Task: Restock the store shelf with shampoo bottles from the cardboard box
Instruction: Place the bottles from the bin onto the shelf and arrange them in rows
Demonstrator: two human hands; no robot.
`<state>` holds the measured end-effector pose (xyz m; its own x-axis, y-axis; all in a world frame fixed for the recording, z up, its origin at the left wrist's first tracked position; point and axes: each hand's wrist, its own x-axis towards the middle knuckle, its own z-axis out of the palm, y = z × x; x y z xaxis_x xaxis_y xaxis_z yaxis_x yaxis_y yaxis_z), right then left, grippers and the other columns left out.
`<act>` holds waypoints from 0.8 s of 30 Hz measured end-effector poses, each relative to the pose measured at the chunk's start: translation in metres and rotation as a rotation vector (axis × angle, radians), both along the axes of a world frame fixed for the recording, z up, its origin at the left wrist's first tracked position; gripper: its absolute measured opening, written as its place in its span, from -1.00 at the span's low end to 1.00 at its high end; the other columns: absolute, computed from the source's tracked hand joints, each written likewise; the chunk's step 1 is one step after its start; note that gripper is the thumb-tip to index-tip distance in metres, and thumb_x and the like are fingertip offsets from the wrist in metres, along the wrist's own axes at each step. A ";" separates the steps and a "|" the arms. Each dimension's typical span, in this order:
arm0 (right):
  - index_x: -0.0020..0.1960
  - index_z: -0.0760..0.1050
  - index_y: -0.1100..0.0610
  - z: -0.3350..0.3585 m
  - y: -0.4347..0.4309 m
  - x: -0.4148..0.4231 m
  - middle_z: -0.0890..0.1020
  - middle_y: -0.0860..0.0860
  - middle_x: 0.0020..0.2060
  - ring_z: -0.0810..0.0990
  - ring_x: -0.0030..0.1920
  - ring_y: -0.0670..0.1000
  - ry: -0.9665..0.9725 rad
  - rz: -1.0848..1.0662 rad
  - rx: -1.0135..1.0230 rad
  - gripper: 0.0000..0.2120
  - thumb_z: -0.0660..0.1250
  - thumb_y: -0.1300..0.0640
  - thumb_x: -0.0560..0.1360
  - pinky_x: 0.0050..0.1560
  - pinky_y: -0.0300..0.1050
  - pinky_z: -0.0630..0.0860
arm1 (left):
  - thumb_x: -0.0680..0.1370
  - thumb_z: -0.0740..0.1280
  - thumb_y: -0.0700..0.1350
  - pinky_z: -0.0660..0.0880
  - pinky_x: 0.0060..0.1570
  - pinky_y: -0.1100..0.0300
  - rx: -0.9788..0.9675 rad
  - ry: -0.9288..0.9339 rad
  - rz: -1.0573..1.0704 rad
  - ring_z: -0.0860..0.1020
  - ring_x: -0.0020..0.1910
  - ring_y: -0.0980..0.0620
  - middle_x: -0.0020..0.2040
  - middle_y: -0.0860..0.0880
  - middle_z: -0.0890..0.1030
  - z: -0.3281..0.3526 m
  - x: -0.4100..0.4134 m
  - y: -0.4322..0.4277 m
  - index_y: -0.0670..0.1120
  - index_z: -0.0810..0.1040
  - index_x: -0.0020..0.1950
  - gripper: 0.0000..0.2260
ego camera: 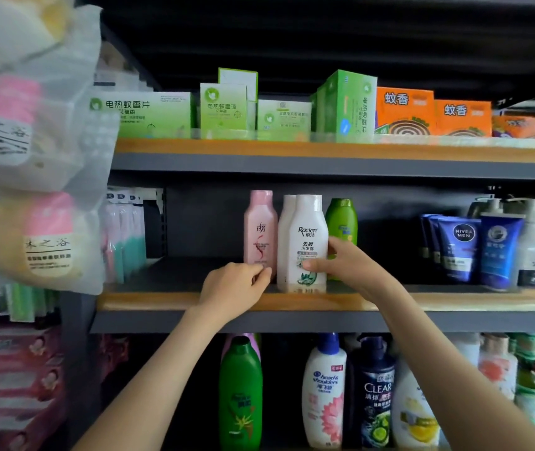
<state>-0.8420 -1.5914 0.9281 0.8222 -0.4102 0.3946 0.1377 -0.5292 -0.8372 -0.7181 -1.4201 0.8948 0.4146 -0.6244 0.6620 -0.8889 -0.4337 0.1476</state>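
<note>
Left hand (233,286): I see it pinching the pink shampoo bottle (260,232) low down, probably to square it up.
Right hand (341,266): wrapped round the white Raclen bottle (308,242), thumb on the label, steadying it upright.
Middle shelf (438,302): both bottles stand side by side near its front lip.
Cardboard box: out of view.

Person, both arms in view. Left hand (232,286), right hand (346,265): bare. Left forearm (162,359), right forearm (422,346): slender, uncovered along whole visible length.
</note>
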 end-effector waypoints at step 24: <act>0.20 0.40 0.16 -0.032 0.044 -0.005 0.52 0.00 0.06 0.49 0.11 0.03 -0.079 -0.577 -0.497 -0.56 0.42 0.00 0.43 0.10 -0.09 0.41 | 0.50 0.21 -0.12 0.40 -0.37 0.14 -0.291 -0.416 0.004 0.51 -0.32 -0.09 -0.29 -0.06 0.52 -0.032 -0.007 0.007 -0.15 0.57 -0.20 -0.82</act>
